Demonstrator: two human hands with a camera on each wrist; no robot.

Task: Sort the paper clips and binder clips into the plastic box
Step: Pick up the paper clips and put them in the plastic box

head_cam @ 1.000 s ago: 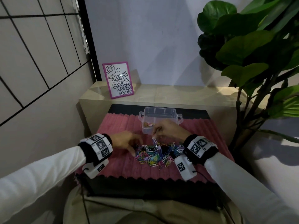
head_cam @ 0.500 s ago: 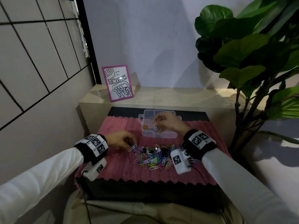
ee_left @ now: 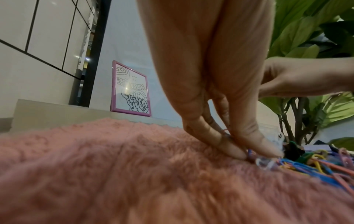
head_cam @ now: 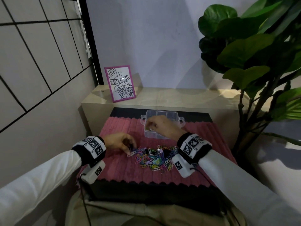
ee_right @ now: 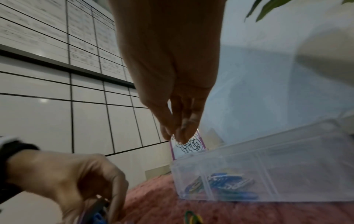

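A heap of coloured paper clips and a few binder clips [head_cam: 154, 158] lies on the pink fluffy mat [head_cam: 114, 168]. Behind it stands the clear plastic box [head_cam: 162, 114], divided into compartments. The box [ee_right: 268, 174] holds several blue and yellow paper clips [ee_right: 226, 181] in its near-left cells. My right hand [head_cam: 149, 124] hovers over the box's left side. Its fingertips [ee_right: 175, 137] are pinched together on what looks like a pale paper clip, barely visible. My left hand [head_cam: 130, 151] is at the heap's left edge, where thumb and forefinger [ee_left: 254, 153] pinch a purple paper clip against the mat.
A pink-framed drawing [head_cam: 120, 84] leans on the beige ledge [head_cam: 179, 97] behind the mat. A large leafy plant [head_cam: 252, 62] stands at the right and a tiled wall [head_cam: 40, 62] closes the left. The mat's front edge drops to a black table edge [head_cam: 146, 188].
My right hand has lifted from the heap and moved back over the box's left side. My left hand has stayed at the heap's left edge, its fingers closing on a clip.
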